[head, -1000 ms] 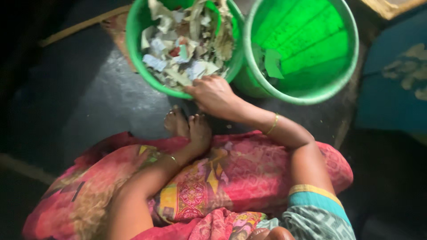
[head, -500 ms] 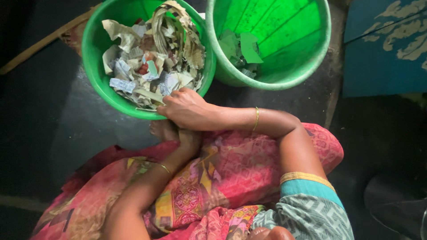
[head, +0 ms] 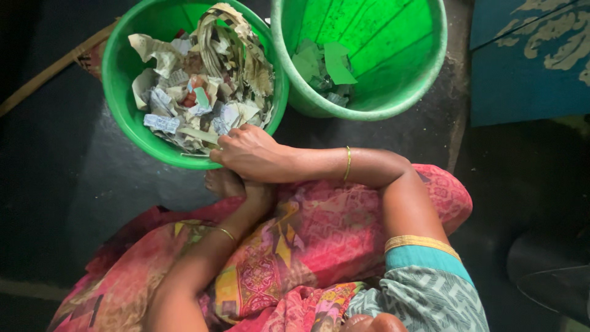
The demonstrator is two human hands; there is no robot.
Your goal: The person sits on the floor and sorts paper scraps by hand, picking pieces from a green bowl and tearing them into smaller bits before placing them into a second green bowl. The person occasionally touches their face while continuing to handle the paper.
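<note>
The person sits on the dark floor (head: 92, 178) in a pink patterned cloth (head: 319, 233). The left hand (head: 258, 195) lies mostly hidden under the right; I cannot tell its grip. The right hand (head: 249, 154) rests at the near rim of a green tub (head: 120, 117), fingers curled into the paper scraps (head: 196, 92). Beyond stands a second green tub (head: 424, 80), nearly empty.

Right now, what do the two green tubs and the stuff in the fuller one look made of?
Both tubs, the fuller tub and the emptier tub, look like glossy moulded plastic, with smooth rims and sheen. The scraps look like crumpled paper, matte and creased; some may be dried leaf.
</note>
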